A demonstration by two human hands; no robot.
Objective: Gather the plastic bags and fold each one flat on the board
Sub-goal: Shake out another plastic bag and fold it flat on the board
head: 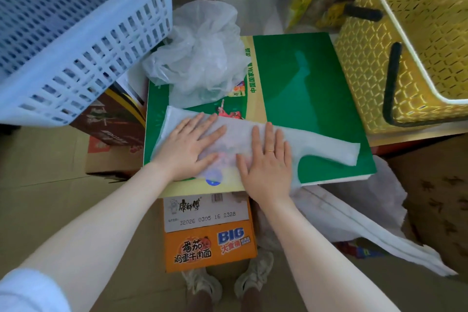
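White plastic bag (253, 139) lies flattened on the green board (316, 99) under left hand (187, 147) and right hand (268, 162) — fingers spread, pressing; slippery film could skid, spoiling the fold.

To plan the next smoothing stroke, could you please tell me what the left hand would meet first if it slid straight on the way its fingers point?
Probably the right hand, lying close ahead on the same flattened white plastic bag; the left hand points up and rightward.

Both hands press flat on a white bag (326, 145) spread across the green board (311, 88): left hand (187, 145), right hand (268, 159). A crumpled bag (202, 53) sits at the board's far left, seemingly touching the blue basket (76, 33).
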